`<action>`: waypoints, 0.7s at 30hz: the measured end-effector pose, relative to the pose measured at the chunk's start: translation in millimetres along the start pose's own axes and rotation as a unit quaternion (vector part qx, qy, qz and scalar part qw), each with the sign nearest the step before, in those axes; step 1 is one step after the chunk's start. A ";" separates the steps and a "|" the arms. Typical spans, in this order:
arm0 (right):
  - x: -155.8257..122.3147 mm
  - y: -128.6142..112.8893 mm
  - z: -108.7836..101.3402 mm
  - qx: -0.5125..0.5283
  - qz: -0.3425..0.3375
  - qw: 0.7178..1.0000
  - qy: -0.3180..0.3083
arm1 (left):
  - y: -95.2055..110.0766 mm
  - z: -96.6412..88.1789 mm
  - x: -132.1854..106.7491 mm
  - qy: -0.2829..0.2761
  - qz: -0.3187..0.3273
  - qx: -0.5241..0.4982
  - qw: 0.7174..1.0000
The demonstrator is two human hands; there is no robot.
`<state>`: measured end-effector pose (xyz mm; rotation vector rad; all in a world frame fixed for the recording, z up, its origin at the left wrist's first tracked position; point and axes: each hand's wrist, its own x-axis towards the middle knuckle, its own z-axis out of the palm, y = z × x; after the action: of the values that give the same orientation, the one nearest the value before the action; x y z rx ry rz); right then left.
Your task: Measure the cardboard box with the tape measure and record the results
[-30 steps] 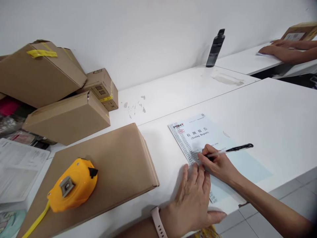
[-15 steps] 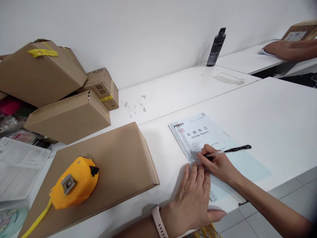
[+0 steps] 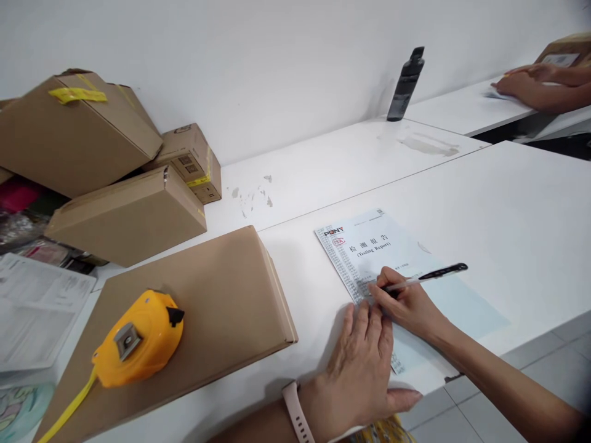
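Pinched in the fingers of my right hand (image 3: 409, 306) is a pen (image 3: 431, 275) with a black cap end and a clear barrel; its tip is hidden by the fingers. Under that hand lies a pale blue report booklet (image 3: 397, 240) titled "Testing Report". My left hand (image 3: 362, 360) is spread flat over the booklet's lower left edge, fingers stretched out and holding nothing. A pale pink band (image 3: 297, 411) circles the left wrist.
To the left, a yellow tape measure (image 3: 141, 338) rests on a flat cardboard box (image 3: 221, 289). Behind it are stacked cartons (image 3: 129, 215) and printed sheets (image 3: 41, 311). A dark bottle (image 3: 405, 86) stands by the wall. At far right, another person's hands (image 3: 530, 86) are over paper.
My hands, the pen and the booklet stay nearly in place. At the far right, the other person's hands have shifted, and one is now raised a little with its fingers extended.
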<state>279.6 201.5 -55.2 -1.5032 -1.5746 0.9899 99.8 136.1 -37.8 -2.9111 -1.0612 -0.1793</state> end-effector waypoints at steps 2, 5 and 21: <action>0.2 -0.4 0.0 0.009 0.007 1.000 0.006 | 0.1 -0.3 -0.2 0.005 0.001 0.005 1.000; 0.6 -1.3 0.0 0.014 0.012 1.000 0.008 | 0.6 -0.3 -0.5 0.011 0.001 0.011 1.000; -0.3 -2.7 -0.1 -0.006 0.006 1.000 0.017 | -0.1 -2.5 0.1 -0.008 0.004 0.008 1.000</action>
<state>278.6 201.1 -52.7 -1.5313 -1.5523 0.9569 99.6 136.1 -35.2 -2.9070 -1.0471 -0.1449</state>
